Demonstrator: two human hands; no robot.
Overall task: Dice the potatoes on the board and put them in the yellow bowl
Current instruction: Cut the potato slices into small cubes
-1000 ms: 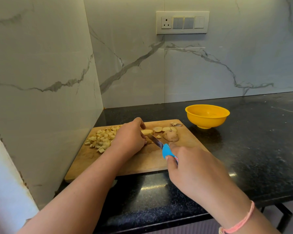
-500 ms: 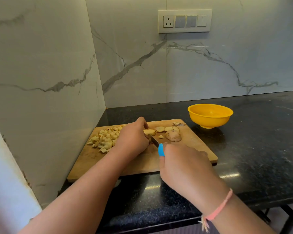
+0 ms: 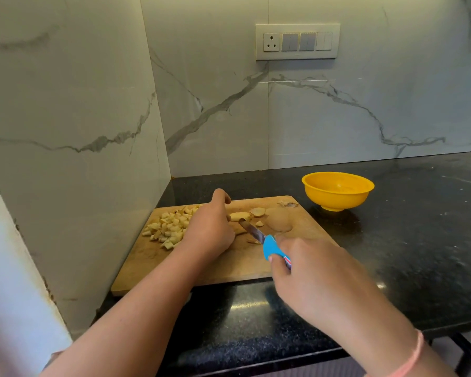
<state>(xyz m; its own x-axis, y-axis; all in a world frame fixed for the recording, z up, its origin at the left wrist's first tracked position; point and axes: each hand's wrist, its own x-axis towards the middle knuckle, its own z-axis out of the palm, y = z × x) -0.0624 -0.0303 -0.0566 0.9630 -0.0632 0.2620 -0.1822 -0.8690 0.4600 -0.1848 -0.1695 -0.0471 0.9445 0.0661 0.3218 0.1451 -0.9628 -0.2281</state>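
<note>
Gripping a small knife (image 3: 263, 240) with a bright blue plastic handle and a narrow steel blade, the right hand (image 3: 310, 276) has its grip curled tight round the handle, one fingertip lying on the blue part; the blade points toward 11 o'clock, its tip low over the rectangular wooden cutting board (image 3: 201, 268) and just beside the left hand (image 3: 207, 229). The left hand's grip is bent over, knuckles up, its curled fingertips pressing on the end of a pale peeled potato strip (image 3: 239, 215) at the middle of the board. At 10 o'clock on the board, just beside the left hand, lies a loose heap of small pale diced potato cubes (image 3: 169, 227). At 1 o'clock from the knife tip sit a round pale potato slice (image 3: 257, 212), a tiny cut chip (image 3: 259, 223) and a larger brown-skinned potato chunk (image 3: 279, 223), too blurred to tell its shape. A thin scrap of brown peel (image 3: 288, 204) lies at the board's 1 o'clock corner. The round yellow plastic bowl (image 3: 337, 198) stands upright on the speckled black stone counter (image 3: 405, 240), off the board at 2 o'clock and apart from it. The board's 9 o'clock edge lies near the grey-veined white marble wall (image 3: 65, 118). On the back wall at 12 o'clock is a white switch panel with a socket (image 3: 297, 42). A thin pink band (image 3: 415, 355) circles the right wrist.
</note>
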